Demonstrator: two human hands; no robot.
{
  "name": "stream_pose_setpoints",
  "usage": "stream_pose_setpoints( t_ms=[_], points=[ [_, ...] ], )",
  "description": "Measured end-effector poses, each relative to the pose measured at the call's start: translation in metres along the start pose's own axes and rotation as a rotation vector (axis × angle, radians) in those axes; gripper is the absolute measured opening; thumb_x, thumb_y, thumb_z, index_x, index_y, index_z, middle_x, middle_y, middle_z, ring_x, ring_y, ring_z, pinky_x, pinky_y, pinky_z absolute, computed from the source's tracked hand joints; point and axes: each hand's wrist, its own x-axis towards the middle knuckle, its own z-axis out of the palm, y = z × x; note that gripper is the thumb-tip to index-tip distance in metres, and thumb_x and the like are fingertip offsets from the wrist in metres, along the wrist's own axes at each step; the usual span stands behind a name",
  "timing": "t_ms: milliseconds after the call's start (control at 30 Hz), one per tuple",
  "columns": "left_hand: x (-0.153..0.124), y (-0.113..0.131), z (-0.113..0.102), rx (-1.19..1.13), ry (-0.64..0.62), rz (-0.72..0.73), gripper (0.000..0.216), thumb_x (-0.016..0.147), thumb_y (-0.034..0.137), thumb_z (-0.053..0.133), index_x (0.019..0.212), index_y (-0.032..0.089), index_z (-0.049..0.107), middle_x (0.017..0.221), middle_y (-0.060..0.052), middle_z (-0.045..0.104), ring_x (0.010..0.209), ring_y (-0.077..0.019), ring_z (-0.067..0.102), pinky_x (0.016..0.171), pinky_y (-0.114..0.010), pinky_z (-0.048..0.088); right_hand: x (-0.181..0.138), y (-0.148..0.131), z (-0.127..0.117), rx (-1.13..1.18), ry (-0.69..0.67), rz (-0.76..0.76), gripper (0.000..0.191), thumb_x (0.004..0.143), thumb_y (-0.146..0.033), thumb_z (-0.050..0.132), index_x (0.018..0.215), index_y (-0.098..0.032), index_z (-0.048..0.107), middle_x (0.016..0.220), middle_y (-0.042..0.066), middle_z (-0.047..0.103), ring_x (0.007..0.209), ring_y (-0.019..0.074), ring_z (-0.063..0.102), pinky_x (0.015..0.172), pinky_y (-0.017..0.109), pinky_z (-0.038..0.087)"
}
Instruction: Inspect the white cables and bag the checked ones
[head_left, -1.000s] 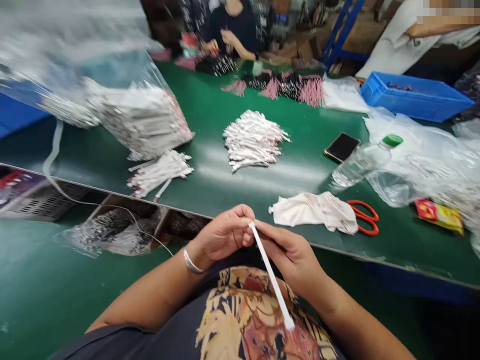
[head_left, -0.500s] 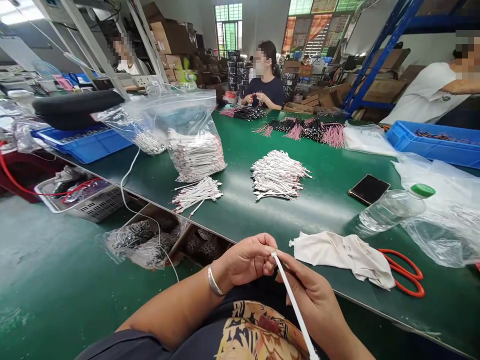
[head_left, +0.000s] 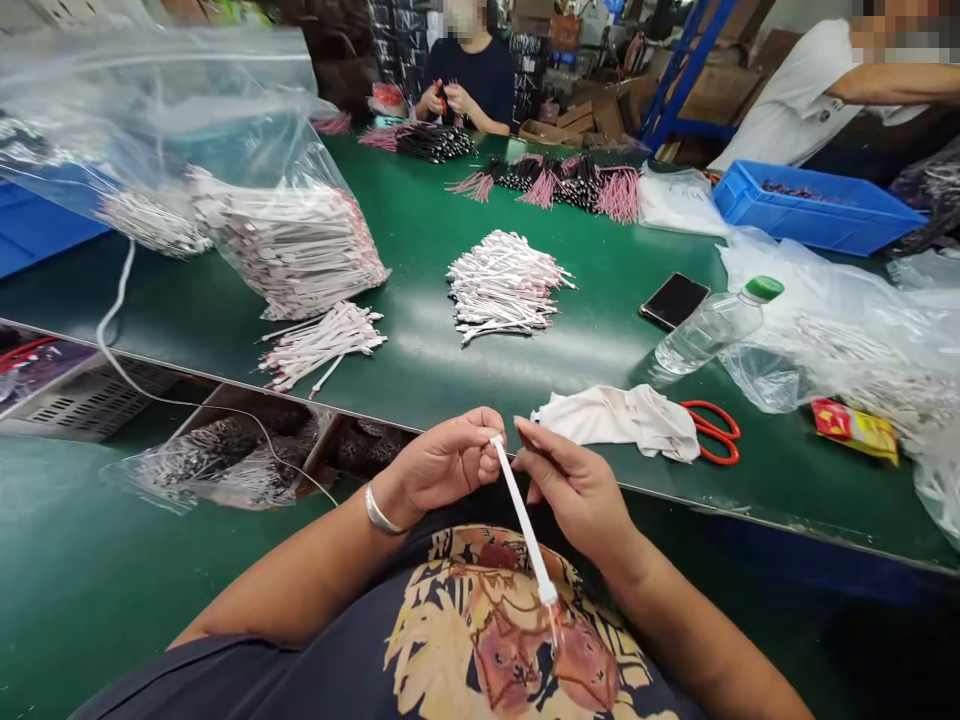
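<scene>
My left hand (head_left: pixel 446 465) pinches the top end of a thin white cable piece (head_left: pixel 521 525) that slants down over my lap. My right hand (head_left: pixel 574 485) is closed beside it, fingertips at the cable's top end. Both hands sit just in front of the green table's near edge (head_left: pixel 465 425). A small loose bundle of white cables (head_left: pixel 322 340) lies on the table to the left, a bigger pile (head_left: pixel 506 280) in the middle, and a clear bag (head_left: pixel 247 200) full of them at the back left.
A white cloth (head_left: pixel 619 420) and orange scissors (head_left: pixel 712 430) lie just beyond my hands. A phone (head_left: pixel 673 300), a water bottle (head_left: pixel 712 325), plastic bags (head_left: pixel 847 330) and a blue bin (head_left: pixel 814 205) stand to the right. Two other people work at the far side.
The view dipped back down toward the table after lifting. My hands stay on the cable's top end; the cable's lower tip is now in view over my lap.
</scene>
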Motion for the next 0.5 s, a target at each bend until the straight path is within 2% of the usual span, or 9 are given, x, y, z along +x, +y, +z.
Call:
stream_pose_setpoints(
  t_ms=[67,167,267,333,400,433,467,500],
  points=[
    [0.0,0.002,0.0,0.006,-0.025,0.009,0.003,0.075,0.013,0.062,0.076,0.013,0.059,0.059,0.001,0.051,0.051,-0.0055,0.048,0.05,-0.016,0.039,0.005,0.001,-0.016,-0.148,0.094,-0.038,0.039,0.088,-0.032,0.052,0.127,-0.028,0.053,0.088,0.001,0.066,0.055,0.0095,0.055,0.057,0.025,0.052],
    [-0.001,0.004,0.0,0.008,-0.049,0.022,0.002,0.076,0.013,0.06,0.078,0.014,0.059,0.058,0.001,0.05,0.05,-0.0055,0.047,0.049,-0.016,0.038,0.019,0.012,-0.052,-0.526,0.29,-0.111,0.046,0.089,-0.032,0.051,0.134,-0.026,0.045,0.093,0.003,0.066,0.07,0.015,0.061,0.071,0.032,0.051],
    [-0.002,0.005,0.0,0.024,-0.057,0.042,0.002,0.076,0.012,0.059,0.077,0.014,0.058,0.058,0.001,0.051,0.05,-0.0055,0.047,0.05,-0.016,0.038,0.033,0.027,-0.084,-0.917,0.454,-0.135,0.048,0.088,-0.032,0.051,0.134,-0.021,0.044,0.098,0.008,0.067,0.085,0.0228,0.061,0.079,0.039,0.048],
    [-0.001,0.005,-0.001,0.053,-0.043,0.06,0.003,0.076,0.013,0.06,0.077,0.014,0.057,0.058,0.001,0.052,0.05,-0.0056,0.048,0.05,-0.017,0.038,0.037,0.032,-0.09,-1.052,0.515,-0.208,0.046,0.086,-0.034,0.053,0.128,-0.016,0.048,0.105,0.012,0.065,0.096,0.0268,0.057,0.085,0.044,0.044],
    [0.0,0.005,-0.002,0.111,-0.002,0.094,0.006,0.076,0.015,0.062,0.078,0.014,0.057,0.06,0.001,0.054,0.052,-0.0061,0.05,0.052,-0.017,0.039,0.034,0.029,-0.083,-1.038,0.53,-0.27,0.036,0.084,-0.034,0.057,0.114,-0.015,0.055,0.106,0.013,0.062,0.1,0.0271,0.054,0.088,0.044,0.042],
    [0.0,0.005,-0.003,0.16,0.031,0.13,0.007,0.077,0.016,0.062,0.079,0.015,0.056,0.062,0.001,0.055,0.053,-0.0064,0.051,0.053,-0.017,0.04,0.03,0.025,-0.075,-0.973,0.492,-0.27,0.031,0.083,-0.034,0.058,0.109,-0.016,0.056,0.103,0.012,0.063,0.097,0.0253,0.055,0.087,0.042,0.044],
    [0.0,0.005,-0.003,0.227,0.07,0.182,0.007,0.077,0.017,0.063,0.08,0.015,0.056,0.063,0.001,0.056,0.054,-0.0068,0.052,0.054,-0.018,0.041,0.025,0.021,-0.065,-0.871,0.408,-0.258,0.027,0.083,-0.033,0.06,0.105,-0.018,0.057,0.097,0.009,0.063,0.091,0.0224,0.057,0.081,0.038,0.046],
    [-0.001,0.005,-0.003,0.309,0.112,0.249,0.008,0.078,0.018,0.063,0.08,0.016,0.056,0.065,0.001,0.057,0.056,-0.0072,0.053,0.055,-0.018,0.042,0.02,0.016,-0.056,-0.741,0.268,-0.225,0.03,0.082,-0.033,0.061,0.108,-0.019,0.055,0.094,0.007,0.064,0.084,0.0193,0.059,0.074,0.033,0.049]
  ],
)
